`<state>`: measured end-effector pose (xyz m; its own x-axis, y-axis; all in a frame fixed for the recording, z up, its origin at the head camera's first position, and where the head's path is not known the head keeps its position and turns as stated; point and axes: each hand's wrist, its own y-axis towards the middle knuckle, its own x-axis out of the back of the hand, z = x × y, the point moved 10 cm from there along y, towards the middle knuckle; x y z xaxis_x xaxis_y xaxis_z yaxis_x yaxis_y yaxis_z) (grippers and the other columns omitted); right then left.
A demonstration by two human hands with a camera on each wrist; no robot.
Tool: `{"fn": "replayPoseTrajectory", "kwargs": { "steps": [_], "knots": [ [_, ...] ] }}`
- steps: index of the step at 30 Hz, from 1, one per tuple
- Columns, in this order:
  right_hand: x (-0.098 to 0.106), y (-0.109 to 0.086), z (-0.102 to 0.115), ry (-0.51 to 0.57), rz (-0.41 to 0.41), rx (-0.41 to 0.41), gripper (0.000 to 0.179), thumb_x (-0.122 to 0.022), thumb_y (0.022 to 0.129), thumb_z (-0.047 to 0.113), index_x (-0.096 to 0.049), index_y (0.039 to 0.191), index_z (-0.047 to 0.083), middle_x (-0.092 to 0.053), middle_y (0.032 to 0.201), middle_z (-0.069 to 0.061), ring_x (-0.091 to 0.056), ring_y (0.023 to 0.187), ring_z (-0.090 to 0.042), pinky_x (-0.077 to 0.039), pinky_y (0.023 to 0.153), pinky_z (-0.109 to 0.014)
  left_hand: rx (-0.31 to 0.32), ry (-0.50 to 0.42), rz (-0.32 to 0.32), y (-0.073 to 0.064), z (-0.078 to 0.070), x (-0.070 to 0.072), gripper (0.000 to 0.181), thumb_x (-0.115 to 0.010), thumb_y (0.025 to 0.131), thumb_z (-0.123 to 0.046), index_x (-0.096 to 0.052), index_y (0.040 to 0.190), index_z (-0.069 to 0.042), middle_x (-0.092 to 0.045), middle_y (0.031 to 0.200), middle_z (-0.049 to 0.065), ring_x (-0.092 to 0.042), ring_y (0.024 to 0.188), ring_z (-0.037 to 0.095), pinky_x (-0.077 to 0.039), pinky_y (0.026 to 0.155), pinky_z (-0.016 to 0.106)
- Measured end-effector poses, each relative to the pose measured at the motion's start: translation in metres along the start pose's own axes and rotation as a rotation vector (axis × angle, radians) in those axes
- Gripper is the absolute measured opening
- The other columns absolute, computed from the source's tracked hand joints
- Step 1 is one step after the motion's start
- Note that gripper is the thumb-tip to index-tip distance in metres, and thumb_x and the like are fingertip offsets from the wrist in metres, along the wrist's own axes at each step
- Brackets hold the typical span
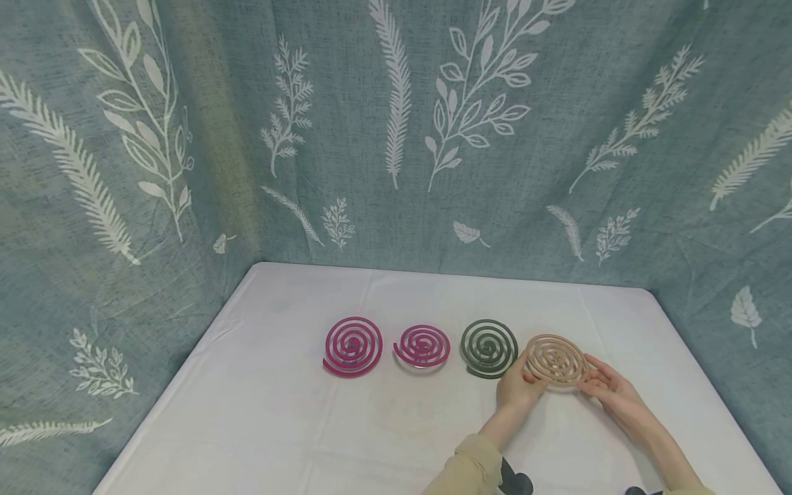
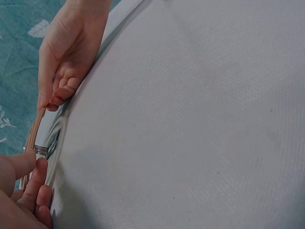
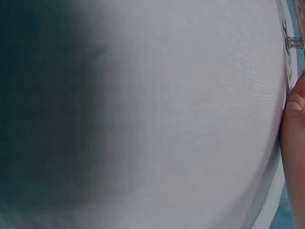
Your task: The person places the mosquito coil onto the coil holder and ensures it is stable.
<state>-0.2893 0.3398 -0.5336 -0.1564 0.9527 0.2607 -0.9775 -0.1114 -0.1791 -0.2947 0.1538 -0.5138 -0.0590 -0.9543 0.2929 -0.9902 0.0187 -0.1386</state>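
Both hands hold a beige mosquito coil by its opposite edges, at the right end of a row of coils. My left hand pinches the left edge between thumb and fingers. Fingers and thumb of my right hand grip the right edge. Seen edge-on in the left wrist view, the beige coil is raised over the white cloth, with a small metal stand under it. Just left of my left hand lies a dark green mosquito coil.
Farther left are two magenta mosquito coils, one flat and one raised on a stand. A white cloth covers the table. Blue-green leaf-patterned curtains enclose its back and sides.
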Motion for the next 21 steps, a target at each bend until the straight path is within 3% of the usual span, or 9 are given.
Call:
{"fn": "replayPoseTrajectory", "kwargs": {
  "steps": [21],
  "knots": [
    [-0.0007, 0.0011, -0.0011, 0.017, 0.012, 0.003, 0.076, -0.055, 0.096, 0.016, -0.005, 0.148, -0.008, -0.049, 0.106, 0.012, -0.053, 0.093, 0.011, -0.044, 0.085, -0.005, 0.030, 0.004, -0.008, 0.0002, 0.0019, 0.0001, 0.063, -0.073, 0.078, -0.009, -0.051, 0.136, -0.013, -0.047, 0.066, -0.009, -0.039, 0.057, 0.000, -0.033, 0.051, 0.013]
  ]
}}
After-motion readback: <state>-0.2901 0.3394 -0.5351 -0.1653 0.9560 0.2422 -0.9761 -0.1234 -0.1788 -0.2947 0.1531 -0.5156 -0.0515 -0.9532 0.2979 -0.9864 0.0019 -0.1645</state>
